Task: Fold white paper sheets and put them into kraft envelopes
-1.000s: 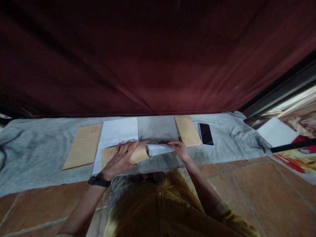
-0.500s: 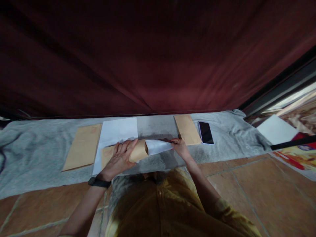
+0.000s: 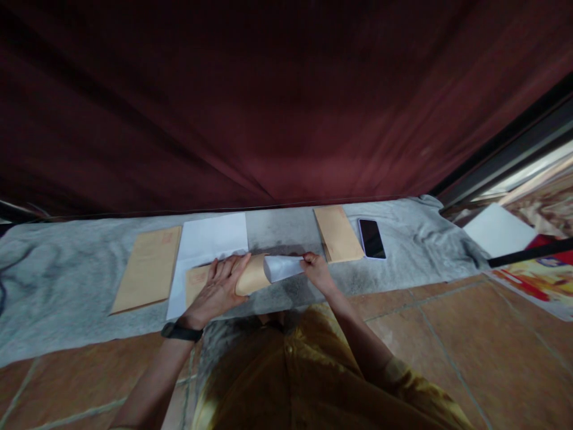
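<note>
My left hand (image 3: 219, 291), with a black band on its wrist, grips a brown envelope (image 3: 253, 276) between thumb and fingers. The envelope's mouth gapes toward the right. A folded white paper (image 3: 283, 267) sits partly inside that mouth, and my right hand (image 3: 317, 270) pinches its outer end. White sheets (image 3: 215, 232) lie flat, partly under the held envelope. Left of them rests a stack of brown envelopes (image 3: 147, 269); how many is hidden. Another brown envelope or small pile (image 3: 339, 234) lies just beyond my right hand.
A phone (image 3: 372, 239) with a dark screen lies at the right on the grey cloth (image 3: 416, 245). A dark red curtain (image 3: 286, 119) hangs behind. Beyond a dark bar at the far right are a white sheet (image 3: 499, 232) and a colourful printed packet (image 3: 539, 280). Tiled floor (image 3: 447, 334) lies in front.
My right hand has moved left, pushing the white paper deeper into the envelope, so less of it sticks out. My left hand keeps its grip on the envelope. The view has shifted slightly.
</note>
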A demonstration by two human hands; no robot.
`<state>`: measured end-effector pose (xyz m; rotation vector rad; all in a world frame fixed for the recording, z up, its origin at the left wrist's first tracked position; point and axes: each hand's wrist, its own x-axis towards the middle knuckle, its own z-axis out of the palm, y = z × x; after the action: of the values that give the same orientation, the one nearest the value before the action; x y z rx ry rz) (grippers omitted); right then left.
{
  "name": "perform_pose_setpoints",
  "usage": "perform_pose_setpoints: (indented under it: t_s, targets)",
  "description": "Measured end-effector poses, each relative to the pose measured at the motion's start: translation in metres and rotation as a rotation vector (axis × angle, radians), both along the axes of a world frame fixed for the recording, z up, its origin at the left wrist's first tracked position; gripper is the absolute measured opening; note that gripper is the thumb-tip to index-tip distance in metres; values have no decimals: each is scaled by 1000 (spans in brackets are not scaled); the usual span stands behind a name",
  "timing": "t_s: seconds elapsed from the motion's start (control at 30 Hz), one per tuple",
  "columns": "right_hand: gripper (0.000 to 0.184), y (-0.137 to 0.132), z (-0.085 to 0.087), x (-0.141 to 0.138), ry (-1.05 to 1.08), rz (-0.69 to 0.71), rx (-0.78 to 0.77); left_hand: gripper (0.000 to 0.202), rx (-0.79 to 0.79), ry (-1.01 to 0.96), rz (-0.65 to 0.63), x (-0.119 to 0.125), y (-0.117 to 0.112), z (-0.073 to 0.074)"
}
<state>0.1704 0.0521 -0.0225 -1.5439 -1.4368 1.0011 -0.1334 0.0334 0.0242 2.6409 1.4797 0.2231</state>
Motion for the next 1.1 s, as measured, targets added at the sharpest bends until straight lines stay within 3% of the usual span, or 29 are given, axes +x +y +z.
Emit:
perform_pose_setpoints:
  t_s: [0.2, 0.4, 0.57, 0.9, 1.1]
  targets:
    - [24, -13, 10, -10, -76, 77, 78, 107, 22, -5, -15, -1, 0, -1]
    - [12, -16, 11, -20, -130, -20, 87, 106, 30, -10, -36, 0, -1, -1]
    - [15, -19, 14, -33, -192, -61, 76, 108, 30, -10, -49, 1, -1, -1]
    - [14, -28, 21, -68, -304, 93, 72, 105, 24, -29, -84, 13, 0, 0]
    - [17, -28, 20, -68, -277, 101, 73, 108, 46, -22, -87, 11, 0, -3]
